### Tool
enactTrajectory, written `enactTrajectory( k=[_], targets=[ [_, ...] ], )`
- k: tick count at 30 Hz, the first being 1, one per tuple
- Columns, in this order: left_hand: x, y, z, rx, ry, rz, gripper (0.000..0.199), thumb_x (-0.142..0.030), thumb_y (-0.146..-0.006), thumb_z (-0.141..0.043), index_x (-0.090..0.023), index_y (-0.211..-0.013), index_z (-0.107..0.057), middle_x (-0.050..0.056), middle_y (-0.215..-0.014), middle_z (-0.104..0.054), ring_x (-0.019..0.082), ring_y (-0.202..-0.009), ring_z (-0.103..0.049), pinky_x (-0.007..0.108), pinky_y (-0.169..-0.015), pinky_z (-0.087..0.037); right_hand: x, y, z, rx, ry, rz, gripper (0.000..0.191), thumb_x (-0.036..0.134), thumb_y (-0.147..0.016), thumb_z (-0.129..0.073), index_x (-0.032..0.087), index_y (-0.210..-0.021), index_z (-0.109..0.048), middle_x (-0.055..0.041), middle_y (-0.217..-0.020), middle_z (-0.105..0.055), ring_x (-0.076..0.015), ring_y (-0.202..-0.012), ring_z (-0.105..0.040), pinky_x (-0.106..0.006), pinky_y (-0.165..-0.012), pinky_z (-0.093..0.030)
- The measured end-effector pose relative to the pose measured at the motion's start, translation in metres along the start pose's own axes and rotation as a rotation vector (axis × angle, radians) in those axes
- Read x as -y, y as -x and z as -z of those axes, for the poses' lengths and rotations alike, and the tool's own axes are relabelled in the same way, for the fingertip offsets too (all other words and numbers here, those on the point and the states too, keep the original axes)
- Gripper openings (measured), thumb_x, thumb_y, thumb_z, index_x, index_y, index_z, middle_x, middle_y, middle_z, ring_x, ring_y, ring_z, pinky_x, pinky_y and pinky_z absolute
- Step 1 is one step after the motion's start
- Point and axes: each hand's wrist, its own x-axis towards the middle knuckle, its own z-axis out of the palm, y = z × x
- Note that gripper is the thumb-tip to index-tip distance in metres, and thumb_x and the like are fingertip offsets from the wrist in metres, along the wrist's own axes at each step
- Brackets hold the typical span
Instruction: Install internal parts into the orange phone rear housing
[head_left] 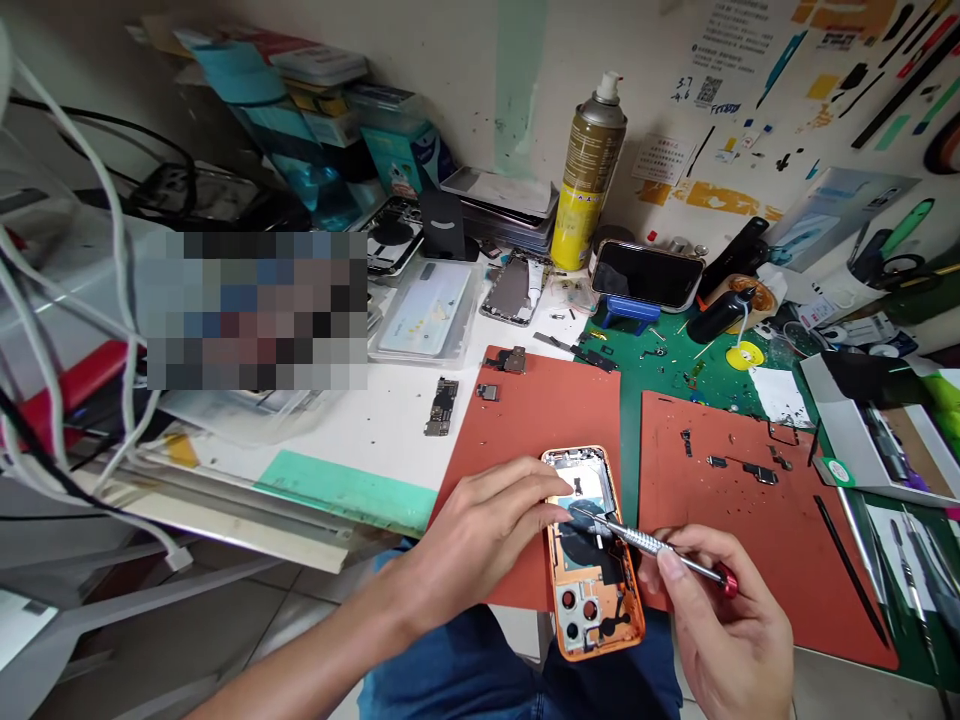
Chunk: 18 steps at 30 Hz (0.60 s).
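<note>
An orange phone housing [570, 585], its inside exposed, lies tilted at the front edge of the orange mats, its camera-hole end toward me. My left hand [487, 525] grips the housing's left side, fingertips over its rim. In my right hand [724, 610] is a slim silver precision screwdriver [649, 542] with a red end cap. Its tip points into the upper half of the housing, by the dark round coil area; whether it touches a screw is too small to tell. Small phone parts [757, 473] lie on the right mat, and a camera module [514, 360] on the left one.
A logic board [442, 407] rests on the white tabletop. Behind stand a yellow spray can [585, 180] and a phone on a blue stand [630, 312]. Tweezers [911, 570] and a black pry stick [851, 570] lie at the right. White cables [112, 220] hang at the left.
</note>
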Motion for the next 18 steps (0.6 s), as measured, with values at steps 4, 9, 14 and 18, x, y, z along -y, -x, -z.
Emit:
enactTrajectory(
  k=[4, 9, 14, 18],
  targets=[
    [-0.0011, 0.0004, 0.0001, 0.012, 0.044, 0.009, 0.013, -0.018, -0.111, -0.059, -0.018, -0.115, -0.071, 0.007, -0.107, -0.076, 0.019, -0.095, -0.075, 0.031, -0.080, -0.063, -0.0012, 0.0006, 0.0003, -0.008, 0.011, -0.011, 0.024, 0.033, -0.086, -0.092, 0.021, -0.103, -0.080, -0.0056, -0.082, -0.076, -0.0220, -0.069, -0.077, -0.029, -0.064, -0.068],
    [-0.0005, -0.0013, -0.0010, 0.013, 0.059, -0.009, 0.011, -0.016, -0.111, -0.060, -0.018, -0.111, -0.070, 0.005, -0.103, -0.075, 0.017, -0.092, -0.074, 0.029, -0.079, -0.060, -0.0036, 0.0007, 0.0023, -0.004, 0.005, -0.018, 0.026, 0.034, -0.085, -0.093, 0.021, -0.103, -0.080, -0.0058, -0.084, -0.076, -0.0217, -0.069, -0.078, -0.029, -0.064, -0.068],
    [0.0019, -0.0017, -0.0023, 0.017, 0.061, -0.003, 0.012, -0.017, -0.111, -0.059, -0.018, -0.107, -0.070, 0.004, -0.099, -0.075, 0.016, -0.087, -0.073, 0.028, -0.076, -0.058, -0.0064, 0.0001, 0.0035, -0.012, 0.011, -0.022, 0.027, 0.035, -0.085, -0.094, 0.021, -0.103, -0.080, -0.0059, -0.084, -0.077, -0.0223, -0.069, -0.078, -0.029, -0.064, -0.069],
    [0.0010, -0.0008, -0.0015, 0.024, 0.058, 0.012, 0.015, -0.020, -0.113, -0.057, -0.018, -0.106, -0.071, 0.004, -0.098, -0.075, 0.016, -0.086, -0.072, 0.028, -0.074, -0.058, -0.0061, -0.0006, 0.0026, 0.012, 0.013, -0.006, 0.024, 0.032, -0.086, -0.092, 0.021, -0.104, -0.080, -0.0056, -0.082, -0.076, -0.0220, -0.069, -0.078, -0.028, -0.063, -0.068]
  ],
)
